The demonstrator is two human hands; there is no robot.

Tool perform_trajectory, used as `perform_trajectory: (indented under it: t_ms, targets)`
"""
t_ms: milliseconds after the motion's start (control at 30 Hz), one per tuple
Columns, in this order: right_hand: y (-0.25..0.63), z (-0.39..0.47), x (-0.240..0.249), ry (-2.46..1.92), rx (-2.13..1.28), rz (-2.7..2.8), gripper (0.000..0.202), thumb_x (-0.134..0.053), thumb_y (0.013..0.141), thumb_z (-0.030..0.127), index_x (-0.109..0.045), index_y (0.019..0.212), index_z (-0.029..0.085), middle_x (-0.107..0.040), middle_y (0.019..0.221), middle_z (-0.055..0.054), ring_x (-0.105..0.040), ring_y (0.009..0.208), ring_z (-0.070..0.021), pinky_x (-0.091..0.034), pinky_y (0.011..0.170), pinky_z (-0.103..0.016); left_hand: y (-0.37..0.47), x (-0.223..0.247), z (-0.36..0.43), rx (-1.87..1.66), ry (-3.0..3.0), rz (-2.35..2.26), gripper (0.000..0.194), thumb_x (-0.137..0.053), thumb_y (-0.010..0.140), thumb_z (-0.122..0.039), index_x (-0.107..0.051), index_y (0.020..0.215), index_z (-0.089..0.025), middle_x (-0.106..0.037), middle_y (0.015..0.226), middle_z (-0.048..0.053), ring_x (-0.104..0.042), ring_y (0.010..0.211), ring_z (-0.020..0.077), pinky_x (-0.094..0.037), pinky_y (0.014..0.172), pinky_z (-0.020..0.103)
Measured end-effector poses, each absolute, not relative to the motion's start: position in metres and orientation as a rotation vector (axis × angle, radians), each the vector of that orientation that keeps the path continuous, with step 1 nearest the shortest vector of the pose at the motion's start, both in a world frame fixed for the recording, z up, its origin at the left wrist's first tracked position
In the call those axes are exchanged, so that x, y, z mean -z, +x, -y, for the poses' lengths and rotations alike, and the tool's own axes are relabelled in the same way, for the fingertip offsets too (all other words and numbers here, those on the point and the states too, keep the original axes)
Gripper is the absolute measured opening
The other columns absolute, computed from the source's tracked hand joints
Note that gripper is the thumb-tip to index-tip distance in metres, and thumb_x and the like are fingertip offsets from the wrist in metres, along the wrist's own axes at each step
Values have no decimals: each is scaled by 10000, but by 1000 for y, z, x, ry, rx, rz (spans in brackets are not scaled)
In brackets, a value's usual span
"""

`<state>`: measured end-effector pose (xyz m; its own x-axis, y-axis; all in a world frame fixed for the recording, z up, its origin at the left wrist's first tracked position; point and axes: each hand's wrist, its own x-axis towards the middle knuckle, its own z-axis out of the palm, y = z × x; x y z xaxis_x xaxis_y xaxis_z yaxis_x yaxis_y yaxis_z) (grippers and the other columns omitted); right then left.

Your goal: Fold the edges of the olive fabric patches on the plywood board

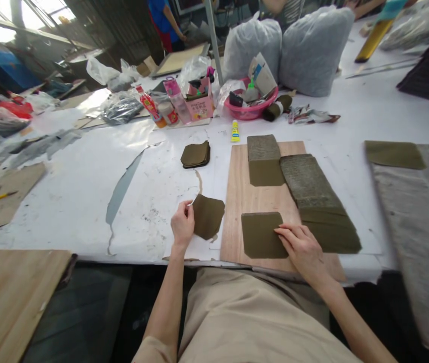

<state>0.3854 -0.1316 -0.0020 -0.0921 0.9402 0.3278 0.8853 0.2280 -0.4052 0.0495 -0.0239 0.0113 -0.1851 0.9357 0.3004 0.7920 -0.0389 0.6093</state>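
Left hand [183,224] closed, thumb and fingers pinching left edge of olive piece [209,217] over white table [82,201]. Right hand [303,247] loosely curled, fingertips at right edge of olive panel [262,236] lying on wooden board [262,199]; whether gripping, cannot tell.

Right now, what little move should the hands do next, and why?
I'd perhaps carry the held olive piece across to the flat olive piece: the left hand pinches the first by its edge, just left of the wooden board, while the right hand touches the right edge of the second, which lies on that board.
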Motion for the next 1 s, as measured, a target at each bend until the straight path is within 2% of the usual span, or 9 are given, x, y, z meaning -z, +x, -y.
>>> perform_trajectory:
  t_ms: [167,300,500,700,1000]
  targets:
    - [386,131,3,-1664,-141,1991,252,-461,967,274,-694,1057,241,-677,1111,-66,-595,1006,-237,-490,882,-385,56,-30,24,-1287,1679,-1751,284,-497,933,-382,-644,1062,-176,-656,828,30,-600,715,132,-474,671,235]
    - [386,131,3,-1664,-135,1983,252,-459,965,269,-695,1051,246,-678,1107,-64,-597,997,-238,-495,871,-388,55,-26,21,-1339,1641,-1781,292,-481,939,-375,-634,1080,-169,-655,829,29,-606,720,131,-480,666,227]
    - [387,130,6,-1650,-107,1999,239,-461,972,270,-684,1051,235,-677,1098,-56,-588,1007,-229,-482,895,-377,48,4,20,-947,1871,-2151,259,-448,925,-250,-646,1084,-194,-691,817,47,-653,758,190,-475,714,292]
    - [388,128,7,-1611,-64,1991,239,-455,973,297,-682,1031,246,-680,1078,-51,-597,966,-225,-486,858,-375,53,9,20,-948,1948,-2268,269,-430,915,-195,-643,1078,-179,-713,972,105,-667,910,231,-482,780,330]
    - [386,128,7,-1595,12,2034,246,-451,974,269,-687,1035,234,-690,1059,-60,-598,944,-230,-465,827,-361,58,11,20,-816,2006,-2356,191,-453,901,-172,-625,986,-180,-638,964,91,-614,854,211,-448,718,307]
